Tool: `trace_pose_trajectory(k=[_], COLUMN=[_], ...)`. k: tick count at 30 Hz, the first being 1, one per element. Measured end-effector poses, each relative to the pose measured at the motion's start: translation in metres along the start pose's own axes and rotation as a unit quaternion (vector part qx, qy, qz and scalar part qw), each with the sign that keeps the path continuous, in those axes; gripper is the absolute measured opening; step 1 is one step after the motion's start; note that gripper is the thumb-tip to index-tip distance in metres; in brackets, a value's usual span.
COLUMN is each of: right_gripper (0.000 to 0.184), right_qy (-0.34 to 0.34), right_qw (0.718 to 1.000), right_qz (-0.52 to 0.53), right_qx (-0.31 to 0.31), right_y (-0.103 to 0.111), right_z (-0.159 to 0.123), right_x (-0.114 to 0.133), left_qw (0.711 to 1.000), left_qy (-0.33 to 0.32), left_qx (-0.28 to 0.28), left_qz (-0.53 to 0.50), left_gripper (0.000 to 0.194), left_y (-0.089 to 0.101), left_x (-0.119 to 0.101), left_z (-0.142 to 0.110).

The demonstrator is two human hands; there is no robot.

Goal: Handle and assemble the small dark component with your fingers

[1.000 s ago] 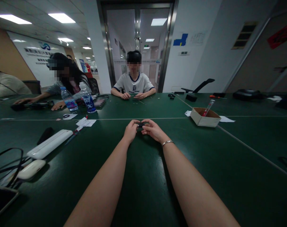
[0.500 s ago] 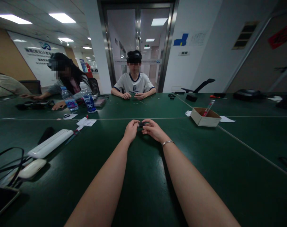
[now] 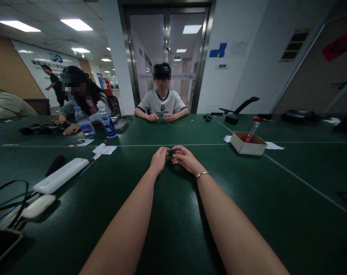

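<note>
Both my arms reach forward over a dark green table (image 3: 173, 214). Between my hands is a small black object (image 3: 171, 152), too small and partly covered for its kind to show. My left hand (image 3: 159, 158) pinches its left end with thumb and fingers. From the other side, my right hand (image 3: 186, 158) has its fingers curled round the right end. A metal bracelet (image 3: 203, 174) circles my right wrist.
Left of my arms lie a white oblong device (image 3: 61, 175), a cream case (image 3: 38, 206), cables and a phone (image 3: 4, 244). Two bottles (image 3: 107, 122) stand farther off. An open box (image 3: 247, 147) sits at right. A person (image 3: 162, 99) sits opposite; another (image 3: 81, 95) works at left.
My hands keep their hold on the small black object, nearly unmoved. The view has tipped up slightly. A walking person has appeared at the back left, and the seated person at left has shifted a hand.
</note>
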State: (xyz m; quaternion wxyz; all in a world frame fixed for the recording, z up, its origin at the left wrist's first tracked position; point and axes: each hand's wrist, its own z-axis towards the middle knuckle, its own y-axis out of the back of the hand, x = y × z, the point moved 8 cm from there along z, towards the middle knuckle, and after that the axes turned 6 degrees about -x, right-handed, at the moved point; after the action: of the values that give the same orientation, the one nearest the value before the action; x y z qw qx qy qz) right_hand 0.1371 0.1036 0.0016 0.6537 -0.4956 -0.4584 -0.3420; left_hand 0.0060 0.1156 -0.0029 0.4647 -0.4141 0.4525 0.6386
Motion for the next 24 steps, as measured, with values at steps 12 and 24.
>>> trace_pose_trajectory(k=[12,24], right_gripper=[0.037,0.037], right_qy=[0.006,0.005], right_qw=[1.0,1.0], right_qz=[-0.001,0.004], right_qx=[-0.001,0.0], right_y=[-0.0007,-0.0015], right_z=[-0.001,-0.0023], right_x=[0.001,0.0034], left_qw=[1.0,1.0], left_qy=[0.008,0.004], left_qx=[0.008,0.003], left_qz=[-0.004,-0.002], left_gripper=[0.024,0.028], left_y=[-0.0009,-0.0006], left_x=[-0.003,-0.0042], left_z=[-0.0025,-0.0028])
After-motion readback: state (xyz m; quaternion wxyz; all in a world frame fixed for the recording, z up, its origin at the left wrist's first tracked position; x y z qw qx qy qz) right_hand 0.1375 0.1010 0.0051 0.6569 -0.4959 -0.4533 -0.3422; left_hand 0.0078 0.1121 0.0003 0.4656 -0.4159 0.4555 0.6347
